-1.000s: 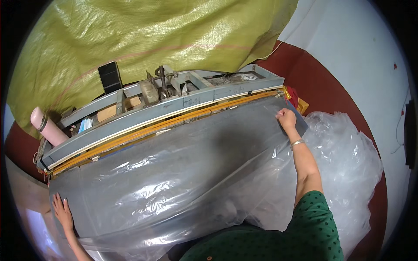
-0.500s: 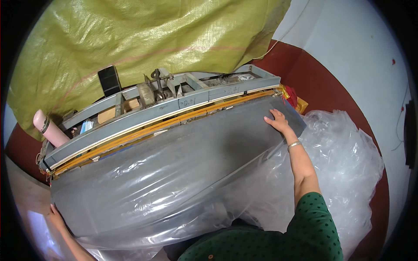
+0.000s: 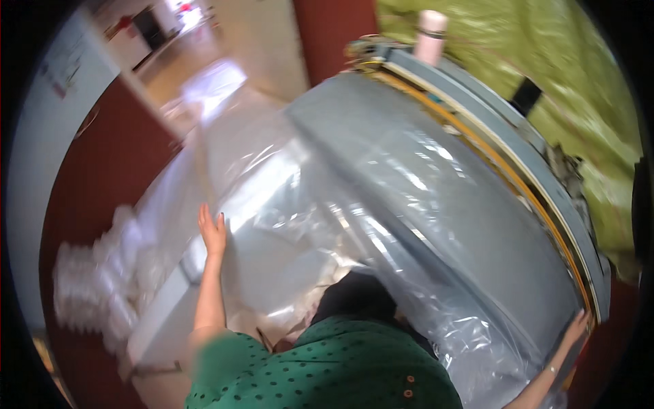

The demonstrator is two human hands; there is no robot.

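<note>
Clear plastic sheet (image 3: pixel 272 170) spreads from the grey work surface (image 3: pixel 436 184) across to the left side. My left hand (image 3: pixel 214 235) is over this sheet at the left, fingers stretched out and the thumb apart. Whether it touches the film I cannot tell. At the lower right, my right hand (image 3: pixel 576 328) lies at the near end of the grey surface, beside the orange strip (image 3: pixel 504 170). Its fingers look extended, with nothing seen in them.
A grey metal frame (image 3: pixel 490 102) runs along the surface's right side, carrying a pink bottle (image 3: pixel 430 37) and a black phone-like slab (image 3: pixel 525 97). Yellow-green woven sheeting (image 3: pixel 586 82) hangs behind. Crumpled clear plastic (image 3: pixel 95 279) is heaped left, by a red-and-white wall (image 3: pixel 95 170).
My view has swung to the left, bringing a doorway and more plastic into sight. My left hand has left the grey surface's edge; my right hand is now at its near end.
</note>
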